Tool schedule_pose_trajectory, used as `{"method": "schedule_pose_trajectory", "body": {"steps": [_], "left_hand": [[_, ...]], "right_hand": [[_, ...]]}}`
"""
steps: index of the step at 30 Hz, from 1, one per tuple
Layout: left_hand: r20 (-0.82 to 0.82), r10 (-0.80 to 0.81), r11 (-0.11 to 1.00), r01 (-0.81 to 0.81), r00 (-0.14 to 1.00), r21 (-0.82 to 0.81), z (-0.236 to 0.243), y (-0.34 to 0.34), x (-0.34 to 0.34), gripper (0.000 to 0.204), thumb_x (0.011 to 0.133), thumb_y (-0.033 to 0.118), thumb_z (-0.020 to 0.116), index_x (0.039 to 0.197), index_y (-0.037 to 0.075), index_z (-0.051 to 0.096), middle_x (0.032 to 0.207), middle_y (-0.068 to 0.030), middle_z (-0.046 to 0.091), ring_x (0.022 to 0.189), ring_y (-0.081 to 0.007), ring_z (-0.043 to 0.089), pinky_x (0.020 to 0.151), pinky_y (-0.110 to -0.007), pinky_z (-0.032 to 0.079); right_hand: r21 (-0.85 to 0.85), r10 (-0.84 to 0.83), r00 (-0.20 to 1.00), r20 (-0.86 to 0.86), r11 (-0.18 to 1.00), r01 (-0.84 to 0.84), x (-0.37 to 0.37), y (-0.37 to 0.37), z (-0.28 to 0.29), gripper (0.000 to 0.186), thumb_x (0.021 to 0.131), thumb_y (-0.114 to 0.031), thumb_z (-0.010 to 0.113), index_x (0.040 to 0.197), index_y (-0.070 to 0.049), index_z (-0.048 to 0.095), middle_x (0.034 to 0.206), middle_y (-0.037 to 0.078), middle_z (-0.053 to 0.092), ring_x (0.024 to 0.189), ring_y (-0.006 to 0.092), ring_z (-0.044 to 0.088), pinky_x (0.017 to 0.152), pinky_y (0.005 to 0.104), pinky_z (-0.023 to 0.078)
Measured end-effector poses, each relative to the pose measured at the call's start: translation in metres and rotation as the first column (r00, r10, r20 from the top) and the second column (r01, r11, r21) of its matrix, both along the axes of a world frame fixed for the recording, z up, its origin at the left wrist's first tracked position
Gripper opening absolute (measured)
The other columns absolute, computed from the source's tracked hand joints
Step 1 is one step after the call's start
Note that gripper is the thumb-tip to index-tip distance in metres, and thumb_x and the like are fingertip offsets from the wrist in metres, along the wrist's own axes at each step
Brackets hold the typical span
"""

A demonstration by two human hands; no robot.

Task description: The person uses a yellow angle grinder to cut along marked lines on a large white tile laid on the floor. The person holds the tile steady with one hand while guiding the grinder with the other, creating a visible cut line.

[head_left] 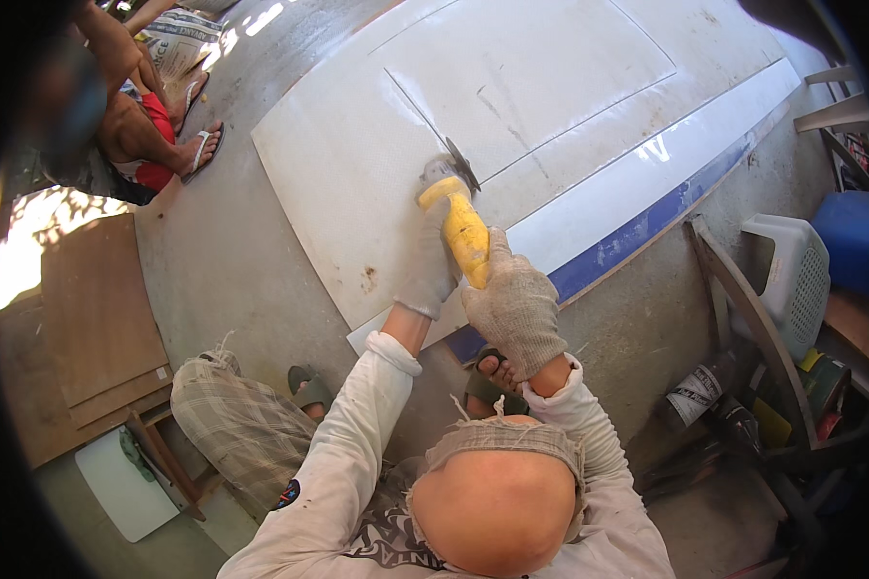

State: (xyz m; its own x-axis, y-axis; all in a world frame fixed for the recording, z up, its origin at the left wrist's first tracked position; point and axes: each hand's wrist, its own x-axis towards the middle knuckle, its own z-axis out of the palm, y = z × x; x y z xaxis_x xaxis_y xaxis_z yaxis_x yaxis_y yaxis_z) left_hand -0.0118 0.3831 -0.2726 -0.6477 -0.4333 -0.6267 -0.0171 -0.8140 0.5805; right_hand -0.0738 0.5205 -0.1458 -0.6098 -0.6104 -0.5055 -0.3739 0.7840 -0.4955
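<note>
A yellow angle grinder (465,236) is held over a large pale flat board (338,183) on the floor. Its dark disc (462,166) stands edge-on at a line in the board's surface. My right hand (518,307), in a grey knit glove, is wrapped round the rear of the grinder's body. My left hand (427,275), gloved too, is closed along the left side of the tool near its head; its fingers are partly blurred. Long straight lines run across the board, one leading away from the disc.
Beneath the board's right edge lie a white strip (647,169) and a blue-edged panel (603,261). A person's sandalled foot (201,152) is at far left. On the right stand a white plastic stool (787,280), wooden frame (758,328) and bottle (700,391). Brown boards (101,309) lie left.
</note>
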Motion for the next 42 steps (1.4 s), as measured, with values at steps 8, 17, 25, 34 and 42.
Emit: {"method": "schedule_pose_trajectory", "body": {"steps": [8, 17, 25, 34, 42], "left_hand": [[0.021, -0.009, 1.000, 0.009, 1.000, -0.023, 0.001, 0.001, -0.001, 0.074, 0.094, 0.067, 0.073, 0.137, 0.009, 0.054, 0.113, -0.0072, 0.066, 0.102, -0.0209, 0.073, 0.087, -0.037, 0.066], [0.031, -0.002, 1.000, 0.003, 1.000, -0.010, 0.004, 0.001, 0.000, 0.074, 0.095, 0.066, 0.073, 0.138, 0.009, 0.054, 0.114, -0.0071, 0.065, 0.102, -0.0211, 0.073, 0.087, -0.037, 0.066], [0.033, -0.011, 1.000, 0.012, 0.999, -0.018, 0.001, 0.000, 0.000, 0.076, 0.094, 0.066, 0.074, 0.139, 0.009, 0.053, 0.114, -0.0070, 0.064, 0.102, -0.0213, 0.073, 0.087, -0.038, 0.066], [0.004, -0.011, 1.000, 0.011, 1.000, -0.026, -0.006, -0.001, 0.000, 0.072, 0.095, 0.064, 0.074, 0.137, 0.009, 0.055, 0.112, -0.0065, 0.066, 0.100, -0.0205, 0.072, 0.086, -0.037, 0.066], [-0.060, 0.073, 0.992, -0.079, 0.996, -0.094, 0.002, -0.001, 0.005, 0.066, 0.097, 0.062, 0.073, 0.134, 0.010, 0.057, 0.108, -0.0071, 0.067, 0.097, -0.0196, 0.072, 0.084, -0.034, 0.065]], "right_hand": [[-0.014, -0.004, 1.000, -0.012, 1.000, 0.004, -0.001, 0.001, 0.001, 0.082, 0.089, -0.031, 0.075, 0.157, 0.004, 0.046, 0.108, 0.024, 0.074, 0.098, 0.0378, 0.077, 0.088, 0.0495, 0.061], [0.000, 0.007, 1.000, -0.009, 1.000, -0.007, 0.000, 0.000, -0.001, 0.083, 0.089, -0.030, 0.074, 0.158, 0.004, 0.045, 0.110, 0.024, 0.074, 0.100, 0.0374, 0.076, 0.089, 0.0487, 0.060], [0.004, 0.003, 1.000, -0.011, 1.000, -0.003, 0.000, 0.000, -0.001, 0.083, 0.088, -0.030, 0.075, 0.158, 0.004, 0.045, 0.110, 0.024, 0.074, 0.100, 0.0375, 0.076, 0.090, 0.0486, 0.060], [-0.002, 0.005, 1.000, -0.022, 1.000, -0.005, -0.001, -0.001, -0.004, 0.082, 0.088, -0.030, 0.075, 0.156, 0.004, 0.047, 0.109, 0.024, 0.074, 0.099, 0.0387, 0.076, 0.089, 0.0492, 0.060], [-0.107, -0.055, 0.998, 0.006, 0.993, 0.056, 0.012, 0.004, 0.006, 0.083, 0.088, -0.029, 0.074, 0.160, -0.002, 0.044, 0.107, 0.024, 0.072, 0.093, 0.0416, 0.076, 0.083, 0.0526, 0.060]]}}
